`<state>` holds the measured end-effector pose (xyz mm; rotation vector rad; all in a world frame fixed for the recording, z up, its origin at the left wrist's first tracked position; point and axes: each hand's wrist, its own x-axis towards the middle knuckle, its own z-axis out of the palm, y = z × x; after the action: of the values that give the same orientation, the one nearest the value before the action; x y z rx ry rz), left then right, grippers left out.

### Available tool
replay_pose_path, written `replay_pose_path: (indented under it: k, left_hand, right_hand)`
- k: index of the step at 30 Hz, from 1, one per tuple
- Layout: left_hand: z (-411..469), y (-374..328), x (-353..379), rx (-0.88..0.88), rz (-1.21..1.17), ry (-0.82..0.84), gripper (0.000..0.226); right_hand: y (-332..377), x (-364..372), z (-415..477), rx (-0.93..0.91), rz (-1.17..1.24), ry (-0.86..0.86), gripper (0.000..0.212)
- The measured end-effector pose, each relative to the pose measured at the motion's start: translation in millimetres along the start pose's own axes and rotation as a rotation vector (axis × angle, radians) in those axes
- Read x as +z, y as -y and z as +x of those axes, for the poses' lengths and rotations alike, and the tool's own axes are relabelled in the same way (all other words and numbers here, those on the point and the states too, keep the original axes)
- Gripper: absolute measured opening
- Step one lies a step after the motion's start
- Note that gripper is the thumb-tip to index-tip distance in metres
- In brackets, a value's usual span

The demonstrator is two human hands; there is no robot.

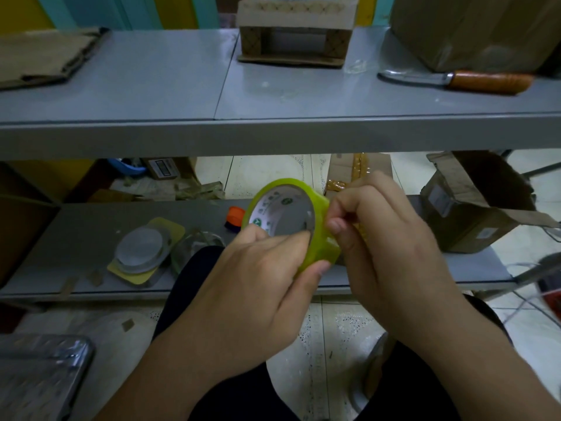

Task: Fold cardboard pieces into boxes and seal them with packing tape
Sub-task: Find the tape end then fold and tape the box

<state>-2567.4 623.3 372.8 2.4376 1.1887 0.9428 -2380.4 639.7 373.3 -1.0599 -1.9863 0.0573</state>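
Packing tape roll [285,214], yellow-green with a grey core, is held in the air in front of the person's lap, its open core facing up and to the left, so the roll's axis runs roughly toward the camera; left hand [258,287] grips it from below and the near side, a finger hooked over the core's lip and the thumb pressed on the outer band; right hand [391,238] sits just right of the roll, its fingertips [335,224] curled and pinching at the band's right flank, touching it; whether a loose tape end is caught there is too small to tell.

Judged from this, the step is finding and lifting the tape's end; that end lies on the roll's right side, nearest the right hand, so the pull would go rightward, away from the roll, while the left hand steadies it.

Flattened cardboard [45,56] lies well above and left of the roll on the grey table [151,95]; a wooden-handled knife [461,80] lies above and right of the roll, well apart.
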Motion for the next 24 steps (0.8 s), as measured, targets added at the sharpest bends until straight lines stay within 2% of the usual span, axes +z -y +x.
replay_pose_path:
  k: [6, 10, 15, 18, 24]
  left_hand:
    - [0.0, -3.1, 0.9, -0.058, -0.035, 0.019, 0.028]
    - [1.0, -0.7, 0.0, -0.08, -0.044, 0.001, 0.028]
    - [1.0, -2.1, 1.9, -0.102, -0.062, 0.0, 0.022]
    - [0.3, -2.2, 3.2, -0.121, -0.058, 0.011, 0.021]
    - [-0.9, -2.1, 4.1, -0.116, -0.037, 0.008, 0.023]
  right_hand:
    - [2.4, 2.2, -4.4, 0.006, -0.01, 0.025, 0.01]
    - [2.8, -3.5, -11.4, 0.061, 0.089, -0.065, 0.015]
    - [4.2, 1.3, -18.3, 0.033, 0.044, -0.105, 0.029]
    - [8.9, 4.9, -24.2, 0.027, 0.021, -0.156, 0.027]
    - [9.3, 4.1, -23.8, 0.033, 0.084, -0.145, 0.022]
